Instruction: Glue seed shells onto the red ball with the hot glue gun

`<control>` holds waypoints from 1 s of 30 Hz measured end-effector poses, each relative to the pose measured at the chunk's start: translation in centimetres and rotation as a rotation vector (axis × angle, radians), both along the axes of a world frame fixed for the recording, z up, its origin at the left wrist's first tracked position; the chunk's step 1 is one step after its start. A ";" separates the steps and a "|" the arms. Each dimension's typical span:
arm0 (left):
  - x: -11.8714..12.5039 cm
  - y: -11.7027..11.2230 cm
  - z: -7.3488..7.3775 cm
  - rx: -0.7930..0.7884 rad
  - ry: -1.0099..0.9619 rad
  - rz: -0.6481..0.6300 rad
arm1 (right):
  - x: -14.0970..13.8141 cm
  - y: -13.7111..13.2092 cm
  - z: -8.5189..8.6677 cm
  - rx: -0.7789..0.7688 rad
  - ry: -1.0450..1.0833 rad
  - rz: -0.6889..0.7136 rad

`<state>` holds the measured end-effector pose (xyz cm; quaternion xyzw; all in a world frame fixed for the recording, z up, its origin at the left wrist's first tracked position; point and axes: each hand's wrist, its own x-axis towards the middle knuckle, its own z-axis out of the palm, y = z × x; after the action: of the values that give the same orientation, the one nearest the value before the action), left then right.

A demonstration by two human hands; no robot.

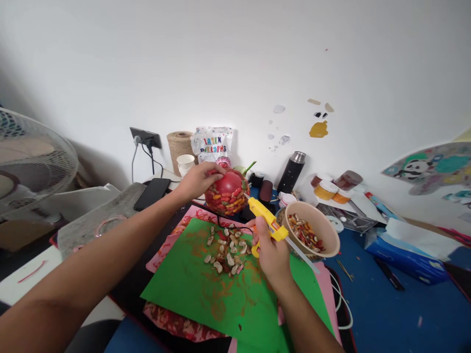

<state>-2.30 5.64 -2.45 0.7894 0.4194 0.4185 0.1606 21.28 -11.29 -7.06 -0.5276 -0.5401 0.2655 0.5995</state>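
Just past the green sheet's [176, 279] far edge, left hand [201, 180] lies on top of the red balloon [228, 183], fingers bent over its upper left; can't tell if they clasp it. Coloured shells cover the balloon's lower part. Right hand [273, 252] is closed round the yellow glue gun [264, 214], nozzle at the balloon's right side, touching or just beside, can't tell. Clear glue stick [303, 255] pokes out the gun's back.

Loose shells [228, 251] heaped toward the sheet's far edge, orange smears around them. Bowl [328, 229] of coloured shells by the sheet's far right corner, tilted.

Blue table [384, 316], cluttered. Along its wall-side edge, left to right: twine spool [179, 147], paper cups [185, 161], balloon bag [213, 142], flask [290, 174], paint jars [326, 189]. Tissue pack [408, 260] toward the right edge. Phone [152, 193] left of the sheet.

Room: white wall [235, 63] with stickers [318, 129], socket [146, 137] with plugs low on the left, fan [40, 152] at far left.
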 end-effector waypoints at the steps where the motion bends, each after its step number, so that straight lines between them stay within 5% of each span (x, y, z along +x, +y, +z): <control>1: -0.1 0.1 -0.1 -0.013 -0.023 -0.025 | 0.0 0.0 0.1 -0.004 0.002 0.005; 5: -0.3 0.2 -0.3 -0.008 -0.049 -0.117 | 0.1 0.1 0.2 -0.050 0.031 0.014; 11: -0.5 -0.5 0.4 0.021 -0.043 -0.095 | 0.0 0.0 0.4 -0.055 0.063 0.011; 17: -1.3 -2.3 1.1 0.044 -0.256 0.126 | 0.4 0.0 0.9 -0.093 0.150 -0.061; 22: -2.1 -3.1 -0.2 -0.058 -0.511 0.185 | 0.7 0.3 1.1 -0.074 0.213 -0.062; 30: -2.6 -4.6 -2.4 -0.171 -0.481 0.193 | 0.7 0.0 0.9 -0.129 0.198 -0.052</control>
<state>-4.93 1.01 -4.80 0.6071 0.4763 0.5706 0.2810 22.00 -11.25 -6.15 -0.5500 -0.4462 0.3349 0.6215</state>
